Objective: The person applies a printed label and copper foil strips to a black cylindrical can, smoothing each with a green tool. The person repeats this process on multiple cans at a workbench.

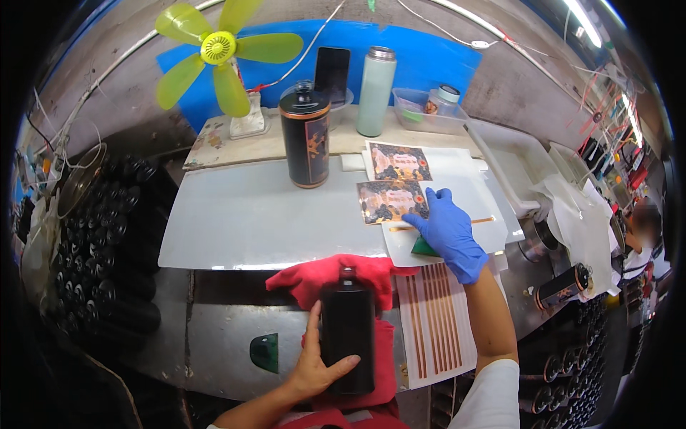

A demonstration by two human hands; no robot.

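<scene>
A black cylindrical bottle (pixel 348 343) with a short neck lies on a red cloth (pixel 386 357) at the table's front. My bare left hand (pixel 318 365) grips it from the left, thumb across its side. My right hand (pixel 450 232), in a blue glove, reaches to a printed decal (pixel 389 201) with dark and pink artwork. Thumb and forefinger touch that decal's right edge, while the other fingers curl under the palm. From beneath the palm sticks out a green scraper (pixel 424 247). A similar decal (pixel 399 162) lies just behind. Another green scraper (pixel 264 352) rests left of the cloth.
A decorated black bottle (pixel 306 143) stands at the back, near a yellow-green fan (pixel 218 48) and a pale green flask (pixel 376 93). Copper strips (pixel 436 322) lie on a sheet at right. Many black bottles (pixel 107 250) crowd the left; a white tray (pixel 511 161) sits right.
</scene>
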